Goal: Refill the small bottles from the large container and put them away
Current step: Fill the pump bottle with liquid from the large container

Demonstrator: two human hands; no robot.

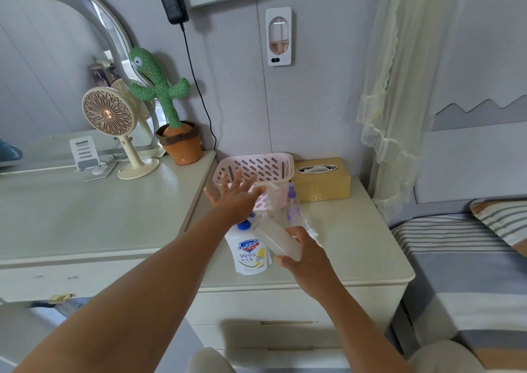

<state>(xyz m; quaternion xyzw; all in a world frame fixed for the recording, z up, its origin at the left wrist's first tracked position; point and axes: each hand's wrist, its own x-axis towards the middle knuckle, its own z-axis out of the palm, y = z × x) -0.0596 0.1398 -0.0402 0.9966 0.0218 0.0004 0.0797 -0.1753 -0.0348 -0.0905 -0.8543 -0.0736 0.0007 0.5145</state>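
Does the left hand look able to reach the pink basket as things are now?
Probably yes. The left hand is open and empty, already by the pink basket, and nothing seems to stand between them.

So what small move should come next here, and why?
Probably carry the small bottle toward the pink basket: the right hand holds it tilted beside the big soap bottle, and the open left hand reaches to the basket.

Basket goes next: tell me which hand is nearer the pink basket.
Left. The left hand is spread open at the front of the pink basket; the right hand is farther back, gripping a pale bottle.
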